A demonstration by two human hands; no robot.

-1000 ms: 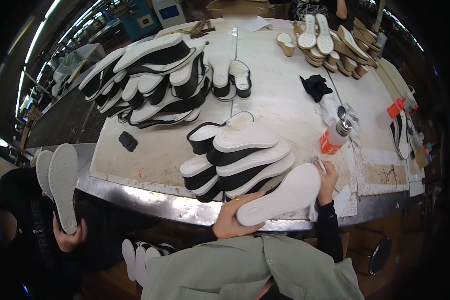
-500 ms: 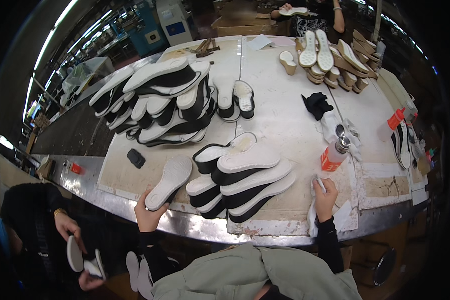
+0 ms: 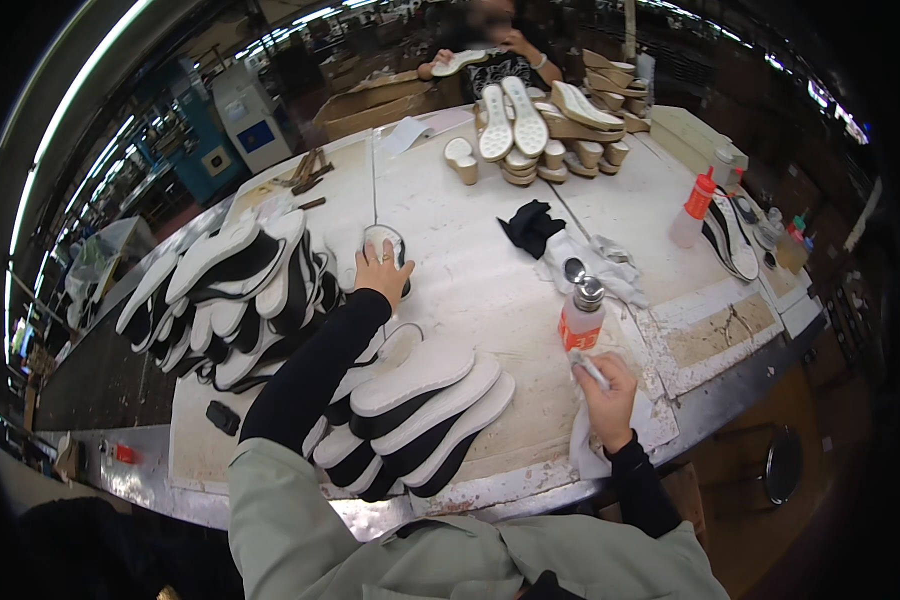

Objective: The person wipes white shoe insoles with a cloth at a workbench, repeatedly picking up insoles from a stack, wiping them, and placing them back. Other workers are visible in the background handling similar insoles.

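Observation:
My left hand [image 3: 377, 272] reaches out with its fingers spread over a black-sided sole with a white top [image 3: 382, 238], right of the large sole pile. Its grip on the sole's underside is hidden. My right hand [image 3: 610, 393] pinches a crumpled white cloth [image 3: 592, 372], whose lower part lies on the table. Just beyond that hand stands a clear bottle with a red label and metal pump top [image 3: 582, 312]. Between my arms sits a stack of black wedge soles with white tops [image 3: 440, 405]; my left sleeve covers part of it.
A big pile of similar soles [image 3: 230, 310] fills the left side, with a small black block [image 3: 223, 417] before it. Beige heeled soles [image 3: 530, 135] are heaped at the back, near another person [image 3: 490, 65]. A black cloth [image 3: 533, 228] and a red-capped bottle [image 3: 692, 208] lie rightward.
My left hand has let go of the single sole near the front edge and moved forward to another sole. The view has swung right. My right hand still holds the cloth.

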